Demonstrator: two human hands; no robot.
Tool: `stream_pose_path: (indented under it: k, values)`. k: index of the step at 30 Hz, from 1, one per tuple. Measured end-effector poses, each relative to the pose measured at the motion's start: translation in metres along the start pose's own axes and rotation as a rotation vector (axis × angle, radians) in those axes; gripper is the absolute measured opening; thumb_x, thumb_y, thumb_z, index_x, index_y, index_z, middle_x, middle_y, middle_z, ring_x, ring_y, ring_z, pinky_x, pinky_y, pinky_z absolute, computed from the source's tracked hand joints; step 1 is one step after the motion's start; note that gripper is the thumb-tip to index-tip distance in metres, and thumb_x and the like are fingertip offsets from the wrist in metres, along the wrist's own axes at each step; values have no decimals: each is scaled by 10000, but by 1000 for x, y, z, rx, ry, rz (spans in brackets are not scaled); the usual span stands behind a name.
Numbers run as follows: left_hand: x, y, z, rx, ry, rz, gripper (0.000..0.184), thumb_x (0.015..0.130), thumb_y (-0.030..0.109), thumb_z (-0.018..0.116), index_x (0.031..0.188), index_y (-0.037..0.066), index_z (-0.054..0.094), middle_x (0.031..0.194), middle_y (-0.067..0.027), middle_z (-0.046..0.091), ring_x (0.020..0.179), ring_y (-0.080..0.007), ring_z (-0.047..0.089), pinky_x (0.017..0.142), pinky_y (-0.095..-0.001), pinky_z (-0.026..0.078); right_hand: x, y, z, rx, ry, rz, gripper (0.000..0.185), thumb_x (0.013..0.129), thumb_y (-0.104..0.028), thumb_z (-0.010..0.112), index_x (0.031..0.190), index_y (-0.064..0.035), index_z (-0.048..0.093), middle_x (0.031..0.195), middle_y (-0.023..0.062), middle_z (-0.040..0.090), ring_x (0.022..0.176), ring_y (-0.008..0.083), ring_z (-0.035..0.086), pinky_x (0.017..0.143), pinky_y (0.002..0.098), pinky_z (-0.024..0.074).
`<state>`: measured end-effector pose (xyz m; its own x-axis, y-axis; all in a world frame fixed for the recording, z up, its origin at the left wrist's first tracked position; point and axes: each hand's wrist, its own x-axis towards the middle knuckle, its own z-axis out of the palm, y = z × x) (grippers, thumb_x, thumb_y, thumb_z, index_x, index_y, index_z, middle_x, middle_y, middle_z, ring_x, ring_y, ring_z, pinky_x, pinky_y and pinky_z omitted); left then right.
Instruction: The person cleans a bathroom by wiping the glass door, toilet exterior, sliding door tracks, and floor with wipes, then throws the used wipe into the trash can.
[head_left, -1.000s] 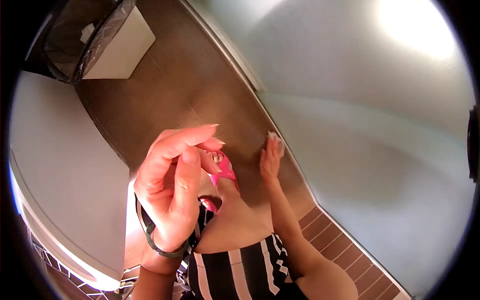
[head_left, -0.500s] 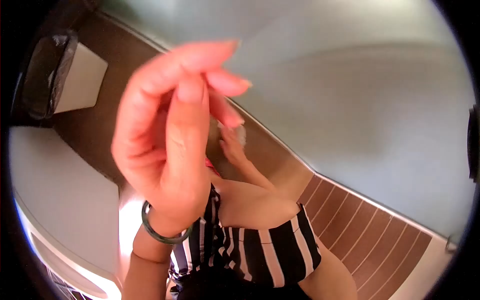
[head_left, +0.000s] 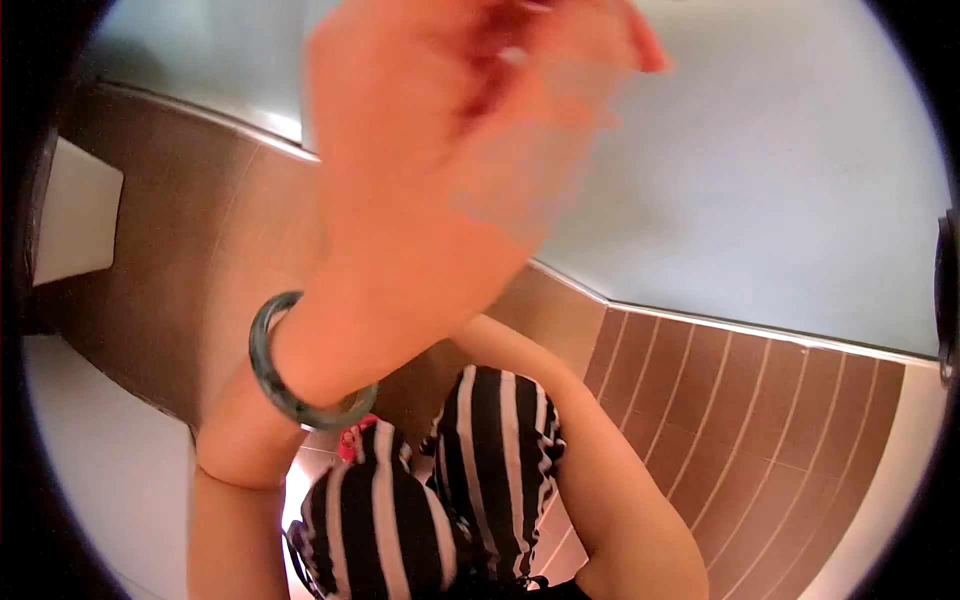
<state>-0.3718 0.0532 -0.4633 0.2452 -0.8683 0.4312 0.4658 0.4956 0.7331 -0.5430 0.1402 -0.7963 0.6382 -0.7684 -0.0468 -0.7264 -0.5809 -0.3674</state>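
Since the earlier frame, the left hand point(head_left: 430, 170) has been rising toward the upper edge, and the right hand has been disappearing behind it. Now I am watching the left fingers curling only partly, blurred and cut by the edge of view. A small pale spot is showing among them, but I am not able to tell how far the grip is opening, or whether it is holding anything. Below the left grip, the right forearm point(head_left: 600, 460) is reaching up behind the left wrist; its hand is staying hidden, so I cannot tell its grip either.

Around the left wrist a dark green bangle point(head_left: 263, 355) is hanging. Beyond the left hand and to its right, the frosted glass panel point(head_left: 740, 190) is standing; whether fingers are touching it, I cannot tell. Below the hands, the black-and-white striped garment point(head_left: 490, 430) is covering the lap.

In my judgement, the bangle could be knocking the glass, if the wrist is swinging too wide. Also, the hands could be colliding unseen, because the left one is blocking my view.
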Motion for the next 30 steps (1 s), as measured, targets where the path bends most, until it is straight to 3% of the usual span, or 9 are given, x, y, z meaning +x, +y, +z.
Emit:
stream_pose_path:
  k: [4,8,17,19,20,21,24,28,30]
  values:
    - [-22,-12,4,-52,-14,-30,257,953,60,442,1099,-41,628,843,-62,643,671,-61,521,602,-172,393,-52,21,-23,323,322,364,554,875,-72,541,1405,-52,380,1487,143,337,1330,345,375,1092,406,342]
    - [-55,13,25,-85,-17,1,249,945,53,439,1073,-30,635,817,-55,635,663,-63,516,591,-178,384,-152,35,-22,138,194,565,538,901,-55,523,1416,-69,366,1494,157,319,1360,353,326,1104,409,325]
    - [-88,26,90,-85,-147,125,237,931,61,455,1068,-9,635,797,-46,625,658,-68,517,600,-197,383,-206,-38,-4,218,164,188,543,822,-17,620,1342,-35,464,1390,206,444,1293,361,426,1051,424,388]
    - [-82,11,99,166,-131,44,272,973,111,486,1156,-41,616,925,-83,674,712,-75,584,634,-171,451,-240,-23,-22,230,400,559,467,838,-39,632,1291,-36,520,1296,215,531,1208,381,507,973,403,459]
    - [-92,6,108,26,-60,-8,283,973,119,492,1189,-31,597,938,-74,671,756,-87,605,659,-183,472,-265,-20,-28,196,498,662,430,837,-37,639,1258,-51,553,1259,210,560,1181,374,533,953,403,473]
    - [-98,1,101,45,-209,-32,295,975,114,486,1214,-32,576,956,-74,666,810,-94,617,679,-190,480,-293,-26,-40,169,591,765,395,835,-36,646,1224,-66,587,1221,205,589,1153,367,558,934,403,487]
    - [-139,-13,118,101,-260,-123,289,977,86,448,1198,-47,577,853,-50,580,676,-86,464,575,-193,361,-399,-56,-34,102,779,1038,369,850,-14,601,1218,-41,601,1211,196,608,1156,345,573,986,376,456]
    - [-188,-50,127,126,-470,-272,188,984,80,432,1065,-3,580,811,-46,547,658,-88,460,558,-197,361,-547,-163,29,127,555,1561,429,905,-30,521,1328,31,475,1347,228,498,1289,345,450,1071,394,357]
    - [-210,-65,133,177,-493,-395,177,984,85,434,1050,10,579,817,-38,553,662,-85,472,563,-198,382,-589,-207,74,264,476,1677,573,907,-24,511,1437,26,299,1483,242,309,1381,373,297,1131,401,253]
